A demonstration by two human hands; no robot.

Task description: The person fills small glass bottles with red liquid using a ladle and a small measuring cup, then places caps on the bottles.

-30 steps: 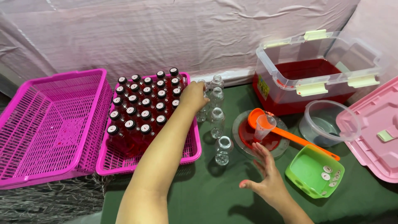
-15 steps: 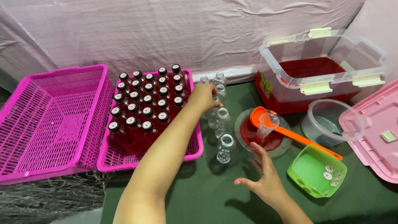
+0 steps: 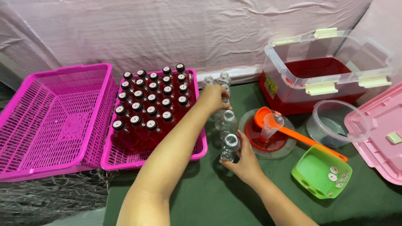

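My left hand [image 3: 214,98] reaches across to a row of clear empty plastic bottles [image 3: 226,122] beside the pink basket and closes around one of them. My right hand [image 3: 244,157] grips the nearest empty bottle [image 3: 229,147] on the green cloth. A pink basket [image 3: 197,148] holds several capped bottles of red liquid [image 3: 151,102]. A clear funnel [image 3: 270,125] and an orange ladle [image 3: 293,133] rest on a round plate stained red [image 3: 251,144].
An empty pink basket [image 3: 54,121] sits at the left. A clear tub of red liquid [image 3: 322,71] stands at the back right, with a round clear container [image 3: 337,123], a pink lid [image 3: 377,134] and a green tray of caps [image 3: 322,171] near it.
My right hand moved left from beside the plate and took hold of the nearest empty bottle. My left hand stayed at the bottles further back.
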